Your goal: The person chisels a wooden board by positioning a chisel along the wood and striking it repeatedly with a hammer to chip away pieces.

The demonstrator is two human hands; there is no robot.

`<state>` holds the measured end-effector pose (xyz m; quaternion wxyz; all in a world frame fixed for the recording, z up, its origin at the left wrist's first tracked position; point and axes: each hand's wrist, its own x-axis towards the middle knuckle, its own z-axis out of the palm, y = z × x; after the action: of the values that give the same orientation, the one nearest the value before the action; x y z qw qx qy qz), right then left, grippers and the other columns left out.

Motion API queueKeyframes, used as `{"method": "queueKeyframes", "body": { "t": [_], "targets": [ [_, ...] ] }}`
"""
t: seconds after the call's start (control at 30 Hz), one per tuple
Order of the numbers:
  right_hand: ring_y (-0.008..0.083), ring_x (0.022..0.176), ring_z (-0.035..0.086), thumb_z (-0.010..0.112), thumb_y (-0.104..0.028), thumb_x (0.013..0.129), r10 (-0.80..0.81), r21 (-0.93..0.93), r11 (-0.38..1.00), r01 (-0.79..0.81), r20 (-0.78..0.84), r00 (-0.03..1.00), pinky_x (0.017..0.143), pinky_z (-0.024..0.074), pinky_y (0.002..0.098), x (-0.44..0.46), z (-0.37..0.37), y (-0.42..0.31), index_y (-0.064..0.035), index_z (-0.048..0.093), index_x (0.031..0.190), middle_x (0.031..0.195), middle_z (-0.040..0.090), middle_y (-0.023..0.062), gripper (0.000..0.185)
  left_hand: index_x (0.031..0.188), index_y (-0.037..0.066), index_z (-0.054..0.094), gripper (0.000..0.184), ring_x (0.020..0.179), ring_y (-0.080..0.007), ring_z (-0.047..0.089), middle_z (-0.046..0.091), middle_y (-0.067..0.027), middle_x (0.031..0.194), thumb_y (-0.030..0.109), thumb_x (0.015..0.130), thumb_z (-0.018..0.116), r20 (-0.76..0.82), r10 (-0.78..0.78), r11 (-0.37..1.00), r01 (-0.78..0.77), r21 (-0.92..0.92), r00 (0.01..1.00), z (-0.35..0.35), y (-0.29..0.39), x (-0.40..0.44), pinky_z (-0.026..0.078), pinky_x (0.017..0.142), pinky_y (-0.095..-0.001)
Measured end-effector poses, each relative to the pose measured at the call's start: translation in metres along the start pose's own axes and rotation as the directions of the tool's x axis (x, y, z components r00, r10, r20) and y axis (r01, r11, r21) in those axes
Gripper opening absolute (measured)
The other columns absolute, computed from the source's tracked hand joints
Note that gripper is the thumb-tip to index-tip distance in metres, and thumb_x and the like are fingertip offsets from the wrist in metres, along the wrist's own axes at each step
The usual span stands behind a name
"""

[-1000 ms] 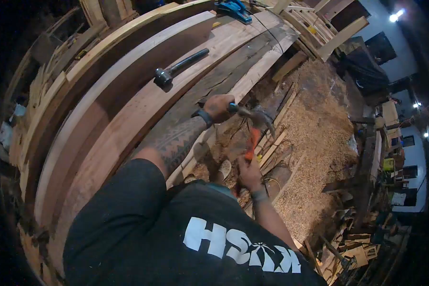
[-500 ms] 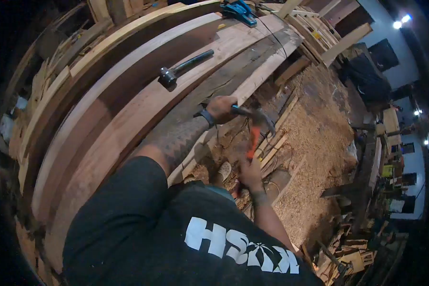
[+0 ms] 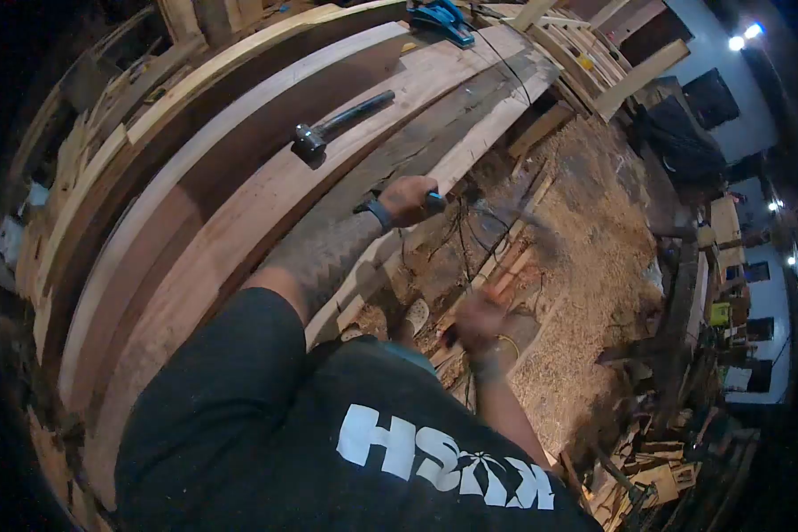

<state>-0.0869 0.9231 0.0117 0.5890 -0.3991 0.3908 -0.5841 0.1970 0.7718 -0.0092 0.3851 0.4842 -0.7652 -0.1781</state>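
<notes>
My left hand (image 3: pixel 406 201) is closed around a chisel with a blue-and-black handle (image 3: pixel 435 201), resting at the edge of the long timber beam (image 3: pixel 390 164). The chisel's blade is hidden by the hand and wrist. My right hand (image 3: pixel 481 319), smeared by motion, grips a hammer by its orange handle (image 3: pixel 511 269). The hammer's head (image 3: pixel 536 232) is a faint blur, right of the chisel's handle end and apart from it. A black mallet (image 3: pixel 310 140) lies on the pale plank beyond my left hand.
Curved planks (image 3: pixel 151 204) stand in rows on the left. A blue power tool (image 3: pixel 443 22) with a black cord sits at the far end. Wood shavings (image 3: pixel 585 257) cover the floor on the right, with offcuts (image 3: pixel 656 483) piled at the lower right.
My right hand has swung the hammer away from the chisel, down and to the right. The left hand holds the chisel in nearly the same place.
</notes>
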Motion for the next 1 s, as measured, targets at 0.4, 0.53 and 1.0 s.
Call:
{"method": "queueKeyframes", "body": {
  "t": [0.4, 0.53, 1.0],
  "targets": [
    [0.0204, 0.059, 0.056, 0.059, -0.035, 0.101, -0.121, -0.073, 0.991, 0.116, -0.060, 0.991, 0.058, 0.0517, 0.0361, -0.005, 0.025, -0.072, -0.0095, 0.052, 0.084, 0.068, 0.055, 0.0044, 0.032, 0.085, 0.007, 0.062, 0.034, 0.082, -0.0423, 0.063, 0.063, -0.0210, 0.081, 0.040, 0.090, 0.067, 0.001, -0.019, 1.000, 0.019, -0.014, 1.000, 0.002, -0.004, -0.003, 0.049, 0.069, -0.0500],
    [0.0187, 0.064, 0.057, 0.057, -0.039, 0.101, 0.003, -0.847, 0.480, 0.227, 0.261, 0.965, 0.063, 0.0485, 0.0351, 0.000, 0.008, 0.035, -0.0025, 0.059, 0.092, 0.072, 0.060, 0.0069, 0.038, 0.088, 0.006, 0.059, 0.033, 0.081, -0.0398, 0.060, 0.060, -0.0194, 0.083, 0.037, 0.090, 0.068, 0.161, 0.008, 1.000, -0.006, -0.014, 0.987, -0.001, -0.007, -0.001, 0.047, 0.069, -0.0489],
    [0.0261, 0.064, 0.064, 0.068, -0.041, 0.090, 0.604, -0.919, -0.010, -0.394, -0.320, 0.730, 0.060, 0.0487, 0.0438, -0.178, -0.258, 0.080, -0.0005, 0.069, 0.087, 0.069, 0.064, 0.0139, 0.040, 0.089, 0.008, 0.063, 0.045, 0.074, -0.0379, 0.062, 0.061, -0.0142, 0.074, 0.050, 0.083, 0.077, 0.394, 0.164, 0.986, -0.140, -0.087, 0.905, 0.000, -0.003, 0.024, 0.049, 0.068, -0.0479]
  ]
}}
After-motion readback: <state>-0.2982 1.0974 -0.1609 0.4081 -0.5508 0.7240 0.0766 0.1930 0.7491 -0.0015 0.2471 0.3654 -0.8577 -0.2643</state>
